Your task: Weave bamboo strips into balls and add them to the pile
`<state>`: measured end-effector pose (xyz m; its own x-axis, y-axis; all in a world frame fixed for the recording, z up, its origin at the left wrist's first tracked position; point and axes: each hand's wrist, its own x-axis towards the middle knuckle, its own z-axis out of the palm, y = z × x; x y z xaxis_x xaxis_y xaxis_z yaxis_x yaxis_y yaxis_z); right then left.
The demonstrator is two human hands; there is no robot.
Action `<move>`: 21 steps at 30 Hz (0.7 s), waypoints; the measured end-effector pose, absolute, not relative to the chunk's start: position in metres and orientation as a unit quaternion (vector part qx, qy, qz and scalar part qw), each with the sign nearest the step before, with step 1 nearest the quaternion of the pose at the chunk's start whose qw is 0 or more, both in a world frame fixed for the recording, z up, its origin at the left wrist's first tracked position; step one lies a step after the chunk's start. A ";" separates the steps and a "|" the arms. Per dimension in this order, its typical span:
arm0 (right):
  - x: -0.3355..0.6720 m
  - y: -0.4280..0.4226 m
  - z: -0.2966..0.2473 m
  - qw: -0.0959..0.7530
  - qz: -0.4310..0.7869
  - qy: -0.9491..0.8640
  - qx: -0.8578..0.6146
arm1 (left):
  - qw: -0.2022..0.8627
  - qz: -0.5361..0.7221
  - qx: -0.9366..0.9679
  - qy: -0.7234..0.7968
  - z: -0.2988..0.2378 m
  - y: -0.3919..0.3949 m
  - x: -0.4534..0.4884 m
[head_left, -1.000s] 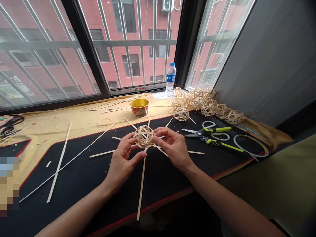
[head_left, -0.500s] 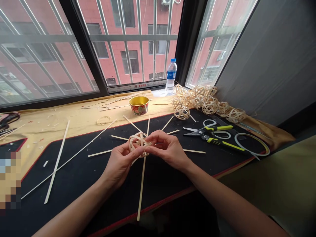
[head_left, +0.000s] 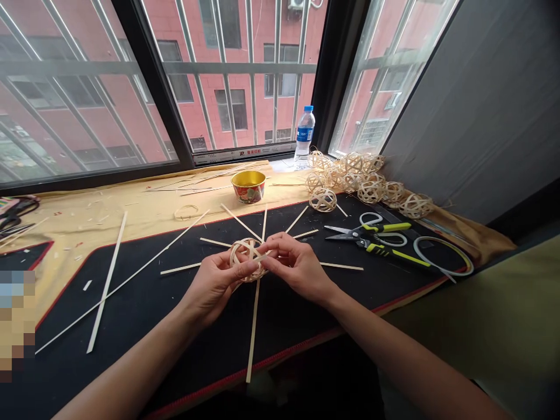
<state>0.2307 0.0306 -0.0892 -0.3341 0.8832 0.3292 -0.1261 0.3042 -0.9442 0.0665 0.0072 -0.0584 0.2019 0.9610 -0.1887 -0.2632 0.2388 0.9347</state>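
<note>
Between my two hands is a small woven ball of pale bamboo strips, held above the black mat. My left hand is closed on its left side, thumb across the front. The fingers of my right hand pinch a strip end at the ball's right side; the fingertips partly cover it. Beneath the ball, several flat bamboo strips fan out over the mat like spokes. Where they cross is hidden by my hands and the ball.
Finished-looking woven balls are heaped at the back right near a water bottle. Yellow-handled pliers, scissors and a coiled strip lie at right. A gold-lined bowl stands behind. Loose strips lie at left.
My right fingers have shifted slightly on the strip end at the ball's right side. The view has moved a little; both hands still hold the ball.
</note>
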 end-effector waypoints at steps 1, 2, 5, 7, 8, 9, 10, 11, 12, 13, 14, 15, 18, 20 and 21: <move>0.231 0.030 -0.089 0.490 0.506 -0.643 -0.300 | 0.665 0.462 0.401 0.428 -0.059 0.007 0.066; 0.231 0.030 -0.089 0.486 0.500 -0.649 -0.305 | 0.668 0.460 0.397 0.429 -0.059 0.008 0.066; 0.232 0.028 -0.088 0.485 0.466 -0.670 -0.315 | 0.667 0.454 0.395 0.439 -0.060 0.008 0.065; 0.232 0.027 -0.087 0.488 0.446 -0.683 -0.312 | 0.665 0.449 0.399 0.444 -0.059 0.008 0.065; 0.232 0.027 -0.087 0.489 0.439 -0.687 -0.309 | 0.665 0.449 0.400 0.443 -0.059 0.008 0.065; 0.231 0.027 -0.087 0.491 0.433 -0.690 -0.309 | 0.665 0.451 0.401 0.440 -0.058 0.008 0.065; 0.231 0.027 -0.088 0.495 0.428 -0.690 -0.310 | 0.665 0.454 0.402 0.436 -0.058 0.008 0.065; 0.230 0.027 -0.088 0.499 0.424 -0.688 -0.312 | 0.664 0.457 0.403 0.433 -0.058 0.007 0.065; 0.230 0.028 -0.088 0.502 0.421 -0.687 -0.315 | 0.665 0.458 0.404 0.431 -0.058 0.007 0.065; 0.230 0.028 -0.089 0.503 0.418 -0.686 -0.317 | 0.665 0.457 0.403 0.432 -0.058 0.007 0.065; 0.230 0.028 -0.089 0.503 0.417 -0.687 -0.319 | 0.667 0.455 0.400 0.434 -0.058 0.007 0.064; 0.231 0.028 -0.089 0.501 0.418 -0.688 -0.318 | 0.670 0.453 0.396 0.434 -0.058 0.006 0.064; 0.233 0.028 -0.089 0.492 0.430 -0.688 -0.316 | 0.676 0.453 0.392 0.429 -0.059 0.006 0.065; 0.234 0.028 -0.089 0.487 0.440 -0.685 -0.316 | 0.671 0.452 0.399 0.431 -0.059 0.006 0.065; 0.235 0.028 -0.088 0.484 0.443 -0.685 -0.316 | 0.667 0.450 0.403 0.437 -0.059 0.006 0.065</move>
<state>0.2347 0.0279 -0.0879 -0.3318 0.8623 0.3825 0.0051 0.4071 -0.9133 0.0650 0.0057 -0.0589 0.2133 0.9520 -0.2196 -0.2480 0.2701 0.9303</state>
